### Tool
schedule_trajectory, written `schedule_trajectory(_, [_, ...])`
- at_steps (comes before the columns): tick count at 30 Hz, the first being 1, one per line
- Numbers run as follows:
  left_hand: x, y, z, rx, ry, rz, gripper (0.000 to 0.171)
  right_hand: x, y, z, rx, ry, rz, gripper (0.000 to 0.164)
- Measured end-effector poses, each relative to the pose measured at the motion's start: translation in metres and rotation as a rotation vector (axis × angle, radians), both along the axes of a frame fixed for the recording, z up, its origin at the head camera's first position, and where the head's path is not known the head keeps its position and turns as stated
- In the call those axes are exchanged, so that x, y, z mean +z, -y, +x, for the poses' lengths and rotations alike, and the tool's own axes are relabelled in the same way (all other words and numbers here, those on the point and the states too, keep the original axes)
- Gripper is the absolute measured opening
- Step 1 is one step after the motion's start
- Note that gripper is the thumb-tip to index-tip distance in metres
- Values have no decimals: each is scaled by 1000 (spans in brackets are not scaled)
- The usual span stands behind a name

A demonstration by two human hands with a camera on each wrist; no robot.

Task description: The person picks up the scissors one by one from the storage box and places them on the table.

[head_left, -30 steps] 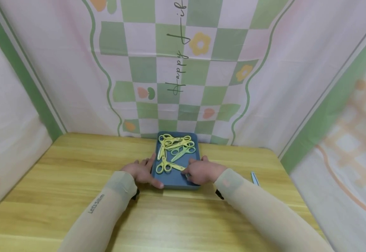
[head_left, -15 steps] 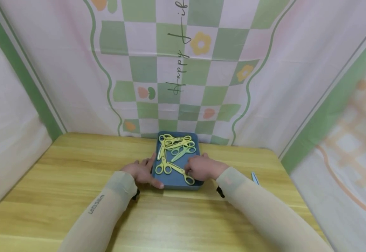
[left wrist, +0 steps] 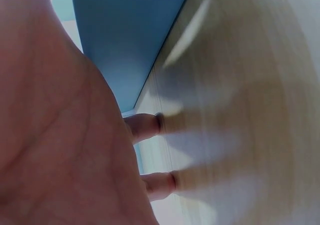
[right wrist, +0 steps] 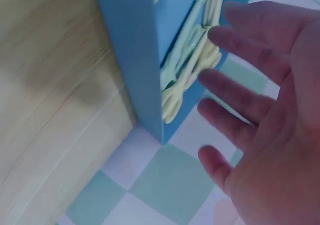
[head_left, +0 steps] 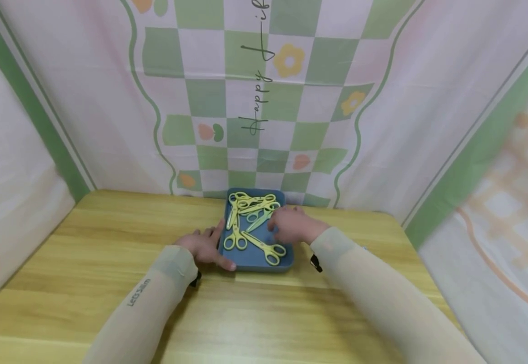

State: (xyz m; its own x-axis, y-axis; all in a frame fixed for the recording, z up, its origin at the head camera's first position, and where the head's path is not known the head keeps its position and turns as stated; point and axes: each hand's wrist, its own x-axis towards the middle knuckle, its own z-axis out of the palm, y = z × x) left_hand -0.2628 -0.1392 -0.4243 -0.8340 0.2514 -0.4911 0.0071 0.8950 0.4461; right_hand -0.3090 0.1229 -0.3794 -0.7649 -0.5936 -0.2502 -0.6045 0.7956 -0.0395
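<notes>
A blue tray (head_left: 251, 258) stands on the wooden table (head_left: 264, 318).

Tabletop (head_left: 245, 323): tray (head_left: 251, 260) at rear edge, printed cloth (head_left: 245, 101) behind. In tray, far half: overlapping scissors heap (head_left: 256, 203). Nearer, left side: one scissors pair (head_left: 236, 234). Right of it, toward front-right corner: another pair (head_left: 264, 246), diagonal. Left grip (head_left: 203, 248) beside tray's left wall; right grip (head_left: 291, 226) over right side.
</notes>
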Motion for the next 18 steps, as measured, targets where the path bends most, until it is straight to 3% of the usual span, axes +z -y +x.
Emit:
schedule_trajectory(5, [-4,1,-4,1,-3,-4,146,-3,2,-10,-123,4,30,4])
schedule_trajectory(11, [-8,1,-8,-4,-3,-10,146,-5,6,-16,-212,42,28,17])
schedule_trajectory(18, [-10,1,-8,11,1,-4,146,-5,12,-13,-289,117,82,23])
